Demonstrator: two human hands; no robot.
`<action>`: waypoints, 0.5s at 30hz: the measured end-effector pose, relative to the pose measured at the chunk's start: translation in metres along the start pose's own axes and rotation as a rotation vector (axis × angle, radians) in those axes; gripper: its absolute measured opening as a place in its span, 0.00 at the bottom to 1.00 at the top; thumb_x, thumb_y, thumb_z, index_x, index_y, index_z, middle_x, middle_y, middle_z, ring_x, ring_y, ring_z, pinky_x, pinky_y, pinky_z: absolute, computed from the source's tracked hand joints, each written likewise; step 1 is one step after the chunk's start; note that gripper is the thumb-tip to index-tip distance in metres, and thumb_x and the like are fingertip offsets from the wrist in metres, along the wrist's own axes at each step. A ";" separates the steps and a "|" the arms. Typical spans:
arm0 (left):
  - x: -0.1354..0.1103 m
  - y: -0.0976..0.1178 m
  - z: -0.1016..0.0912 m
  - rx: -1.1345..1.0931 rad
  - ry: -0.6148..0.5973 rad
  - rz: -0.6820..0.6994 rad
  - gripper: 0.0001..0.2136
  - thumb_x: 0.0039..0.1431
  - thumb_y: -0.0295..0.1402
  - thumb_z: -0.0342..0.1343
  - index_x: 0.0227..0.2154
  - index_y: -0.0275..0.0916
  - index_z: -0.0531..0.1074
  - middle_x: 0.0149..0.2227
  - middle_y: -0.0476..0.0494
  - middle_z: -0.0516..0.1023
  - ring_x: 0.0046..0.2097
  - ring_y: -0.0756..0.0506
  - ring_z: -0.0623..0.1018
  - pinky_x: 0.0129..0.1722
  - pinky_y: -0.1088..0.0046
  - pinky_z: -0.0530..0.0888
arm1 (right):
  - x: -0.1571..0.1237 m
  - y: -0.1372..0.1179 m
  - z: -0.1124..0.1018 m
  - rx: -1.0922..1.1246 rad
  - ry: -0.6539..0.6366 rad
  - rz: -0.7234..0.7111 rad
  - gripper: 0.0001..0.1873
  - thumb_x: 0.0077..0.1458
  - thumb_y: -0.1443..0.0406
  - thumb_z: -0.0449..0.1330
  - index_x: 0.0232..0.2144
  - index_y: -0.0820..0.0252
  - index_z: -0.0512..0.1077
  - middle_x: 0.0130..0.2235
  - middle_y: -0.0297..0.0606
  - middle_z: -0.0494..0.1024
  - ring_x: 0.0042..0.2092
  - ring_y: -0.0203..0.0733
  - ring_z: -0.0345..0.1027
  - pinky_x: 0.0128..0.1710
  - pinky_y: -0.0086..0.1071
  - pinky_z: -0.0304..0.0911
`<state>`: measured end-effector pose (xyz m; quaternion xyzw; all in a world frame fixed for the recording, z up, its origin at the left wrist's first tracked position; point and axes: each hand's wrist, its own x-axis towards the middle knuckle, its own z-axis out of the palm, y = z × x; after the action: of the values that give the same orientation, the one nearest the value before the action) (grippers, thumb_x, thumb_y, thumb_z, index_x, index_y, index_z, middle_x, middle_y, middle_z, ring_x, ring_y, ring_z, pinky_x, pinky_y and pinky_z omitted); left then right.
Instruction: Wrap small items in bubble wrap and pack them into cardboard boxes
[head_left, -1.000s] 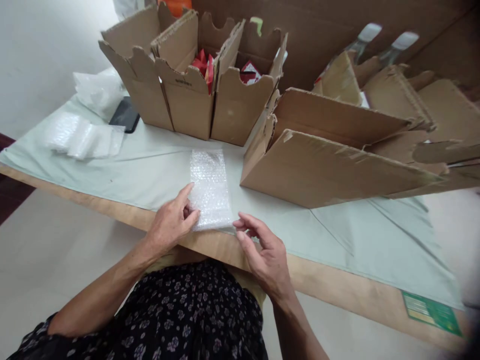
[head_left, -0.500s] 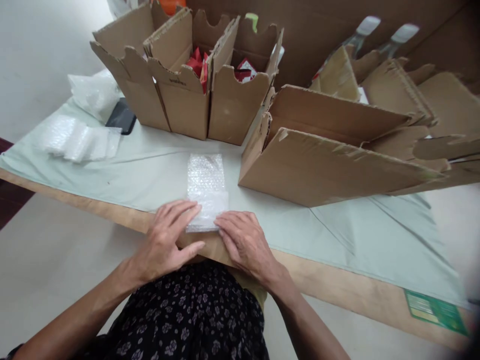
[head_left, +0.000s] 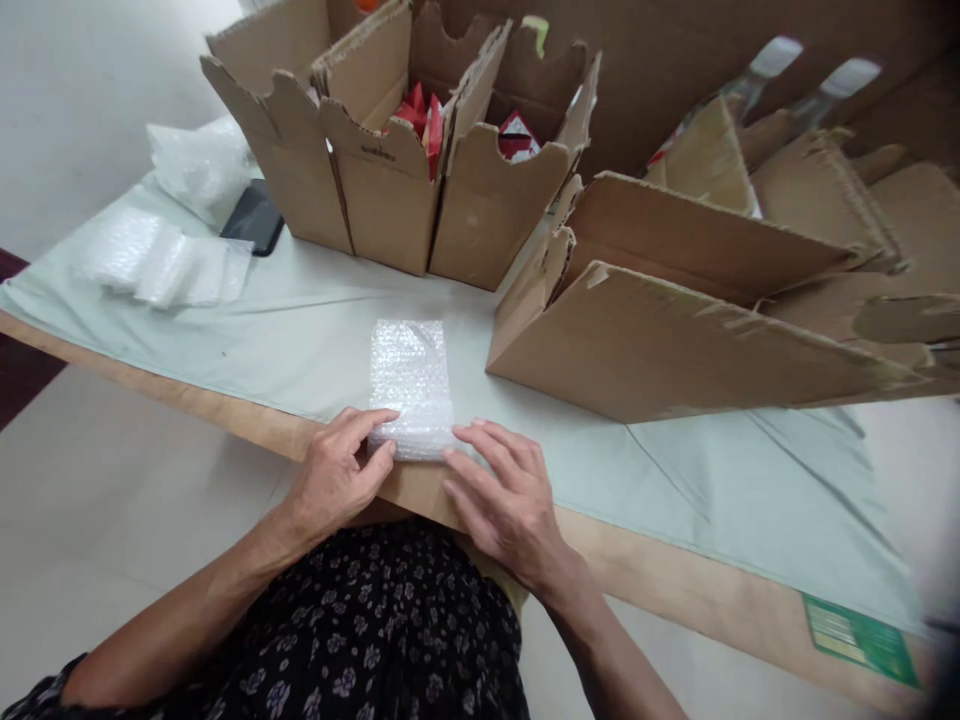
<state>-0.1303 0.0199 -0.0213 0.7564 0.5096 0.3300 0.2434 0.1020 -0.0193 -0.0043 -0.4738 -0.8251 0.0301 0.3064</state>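
Observation:
A sheet of bubble wrap (head_left: 410, 365) lies on the table's pale green cloth in front of me, its near end folded over into a thick strip along the table edge. At the left end of that strip, my left hand (head_left: 341, 468) has thumb and index finger closed on the bubble wrap. My right hand (head_left: 510, 490) is by the right end, fingers stretched and apart, its fingertips at the wrap's edge. What lies inside the fold, if anything, cannot be made out.
Cardboard boxes (head_left: 386, 205) with red packets stand at the back; a long cardboard box (head_left: 675, 340) is on the right, with white-capped bottles (head_left: 772, 60) behind. More bubble wrap pieces (head_left: 161, 260), a white plastic bag (head_left: 199, 170) and a dark phone (head_left: 255, 215) lie left.
The near end of the bubble wrap is now folded into a thicker strip. My left thumb has come up to it, and my right fingers have spread and shifted right.

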 end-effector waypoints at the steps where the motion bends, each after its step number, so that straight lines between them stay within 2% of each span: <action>1: 0.001 0.000 0.000 0.012 0.000 0.005 0.13 0.66 0.31 0.56 0.51 0.38 0.77 0.40 0.43 0.82 0.35 0.47 0.80 0.36 0.70 0.79 | 0.002 0.002 0.003 -0.027 -0.069 -0.032 0.14 0.67 0.68 0.59 0.53 0.54 0.76 0.57 0.45 0.81 0.62 0.53 0.70 0.55 0.48 0.66; 4: 0.000 0.001 -0.002 0.097 0.050 0.088 0.14 0.67 0.31 0.57 0.54 0.38 0.74 0.42 0.41 0.82 0.40 0.44 0.81 0.43 0.65 0.80 | 0.013 0.009 0.013 -0.045 -0.193 -0.072 0.14 0.69 0.69 0.57 0.52 0.54 0.77 0.58 0.43 0.81 0.65 0.54 0.67 0.56 0.50 0.64; 6: -0.004 0.003 -0.007 0.166 0.090 0.182 0.17 0.67 0.33 0.59 0.57 0.37 0.72 0.49 0.35 0.80 0.49 0.39 0.79 0.51 0.57 0.79 | 0.020 0.012 0.012 -0.007 -0.234 -0.062 0.14 0.69 0.69 0.55 0.51 0.55 0.78 0.56 0.42 0.83 0.65 0.54 0.67 0.57 0.51 0.63; 8: -0.009 0.004 -0.013 0.192 0.066 0.273 0.20 0.65 0.34 0.61 0.58 0.38 0.71 0.57 0.31 0.76 0.58 0.34 0.75 0.58 0.51 0.75 | 0.024 0.012 0.006 0.064 -0.279 -0.035 0.14 0.70 0.69 0.54 0.51 0.56 0.78 0.52 0.41 0.84 0.63 0.53 0.69 0.59 0.51 0.62; 9: -0.011 0.005 -0.015 0.179 0.030 0.308 0.19 0.65 0.32 0.62 0.58 0.39 0.71 0.58 0.31 0.75 0.60 0.34 0.75 0.59 0.50 0.73 | 0.026 0.011 0.001 0.108 -0.306 -0.012 0.14 0.70 0.69 0.54 0.51 0.56 0.78 0.51 0.40 0.85 0.61 0.52 0.70 0.59 0.50 0.62; 12: -0.011 0.003 -0.017 0.069 -0.060 0.330 0.13 0.67 0.27 0.59 0.52 0.41 0.74 0.48 0.40 0.82 0.52 0.39 0.79 0.54 0.57 0.75 | 0.026 0.008 -0.010 0.231 -0.368 0.085 0.15 0.72 0.65 0.53 0.53 0.56 0.77 0.48 0.40 0.85 0.53 0.48 0.75 0.57 0.46 0.66; 15: 0.002 -0.003 -0.010 0.001 -0.059 0.274 0.09 0.68 0.28 0.58 0.50 0.39 0.75 0.40 0.44 0.83 0.42 0.43 0.80 0.46 0.61 0.76 | 0.021 0.008 -0.011 0.181 -0.264 0.169 0.16 0.73 0.62 0.53 0.55 0.55 0.75 0.50 0.42 0.83 0.53 0.49 0.75 0.55 0.46 0.67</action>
<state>-0.1389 0.0228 -0.0163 0.8284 0.3942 0.3377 0.2106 0.1063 -0.0008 0.0118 -0.5037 -0.8094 0.1918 0.2331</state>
